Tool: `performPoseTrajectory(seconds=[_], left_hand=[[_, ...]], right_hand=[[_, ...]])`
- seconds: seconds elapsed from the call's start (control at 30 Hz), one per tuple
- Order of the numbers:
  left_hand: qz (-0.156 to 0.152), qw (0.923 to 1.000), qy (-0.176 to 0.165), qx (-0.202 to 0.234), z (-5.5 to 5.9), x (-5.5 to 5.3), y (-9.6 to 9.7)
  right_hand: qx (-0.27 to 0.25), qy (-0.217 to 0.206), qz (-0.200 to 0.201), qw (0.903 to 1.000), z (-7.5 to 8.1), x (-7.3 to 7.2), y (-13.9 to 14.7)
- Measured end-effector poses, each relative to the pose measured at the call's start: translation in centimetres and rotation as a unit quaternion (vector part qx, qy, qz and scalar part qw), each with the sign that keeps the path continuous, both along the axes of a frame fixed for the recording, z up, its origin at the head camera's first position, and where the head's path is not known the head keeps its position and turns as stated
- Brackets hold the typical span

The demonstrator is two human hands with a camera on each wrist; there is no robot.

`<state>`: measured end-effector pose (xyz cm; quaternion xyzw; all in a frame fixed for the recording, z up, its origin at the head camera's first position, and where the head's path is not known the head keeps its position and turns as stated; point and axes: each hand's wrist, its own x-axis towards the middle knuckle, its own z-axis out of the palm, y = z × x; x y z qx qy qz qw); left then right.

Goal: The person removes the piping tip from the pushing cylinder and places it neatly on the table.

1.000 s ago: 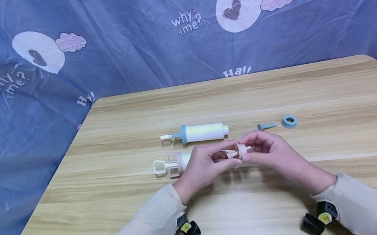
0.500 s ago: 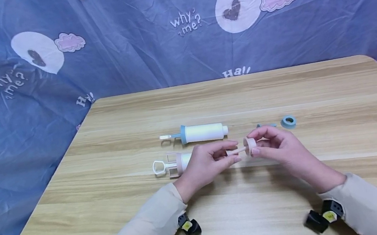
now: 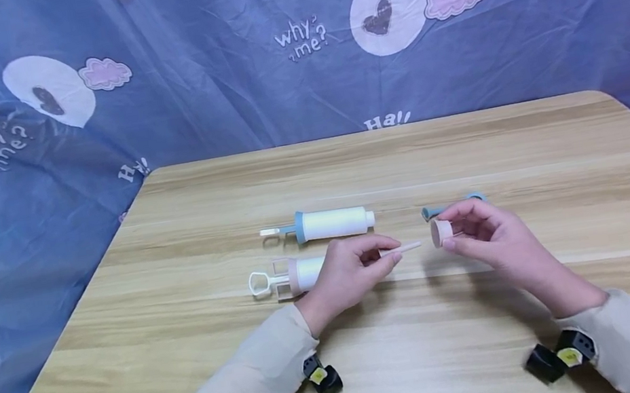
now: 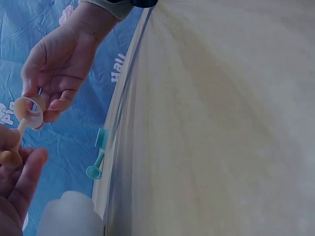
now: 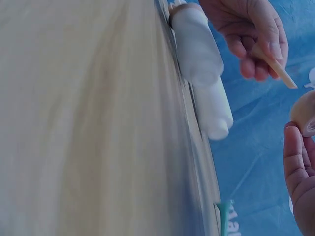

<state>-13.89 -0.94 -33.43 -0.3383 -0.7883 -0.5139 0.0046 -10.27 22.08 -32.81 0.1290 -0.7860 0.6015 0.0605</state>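
Note:
My left hand pinches a slim, tapered pale pink nozzle by its wider end, its thin tip pointing right. Facing it, my right hand holds a pale pink ring-shaped cap between thumb and fingers. A gap separates nozzle tip and cap in the head view. The right wrist view also shows the nozzle apart from the cap. Partly hidden behind my left hand lies a white syringe-like tube with a pink collar and a white looped handle.
Farther back lies a second white tube with a blue collar and handle. Right of it are a blue nozzle and a blue ring cap, both partly covered by my right hand. A patterned blue cloth hangs behind the wooden table.
My right hand has drawn the pink cap rightward off the nozzle, which earlier passed through it. The left hand has kept its grip on the nozzle and barely moved.

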Motion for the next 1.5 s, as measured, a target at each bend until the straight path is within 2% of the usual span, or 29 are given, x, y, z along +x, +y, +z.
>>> performPoseTrajectory(seconds=[0.13,0.33,0.5,0.67,0.9,1.07,1.27,1.5], left_hand=[[0.005,0.9999,0.005,-0.012,0.1,0.0,0.5],[0.004,0.9997,-0.011,-0.022,0.3,0.0,1.5],[0.003,0.9992,-0.014,-0.037,0.2,-0.1,2.4],[0.007,0.9974,-0.022,-0.068,0.3,-0.1,3.4],[0.026,0.9918,-0.036,-0.120,0.1,0.0,4.9],[0.038,0.9868,-0.037,-0.153,0.1,0.1,5.9],[0.046,0.9780,-0.017,-0.203,0.4,0.1,7.3],[0.049,0.9705,-0.009,-0.236,0.3,0.0,9.0]], right_hand=[[0.017,0.001,-0.018,0.9997,0.1,0.2,0.9],[0.050,-0.002,-0.055,0.9972,-0.1,0.3,2.1],[0.054,-0.009,-0.069,0.9961,0.0,0.4,2.9],[0.090,-0.025,-0.088,0.9917,0.0,0.5,3.7],[0.132,-0.030,-0.106,0.9850,-0.2,0.3,4.9],[0.180,-0.032,-0.118,0.9760,-0.3,0.2,5.5],[0.211,-0.072,-0.114,0.9682,-0.6,-0.1,6.6],[0.228,-0.118,-0.090,0.9623,-0.9,-0.6,7.3]])
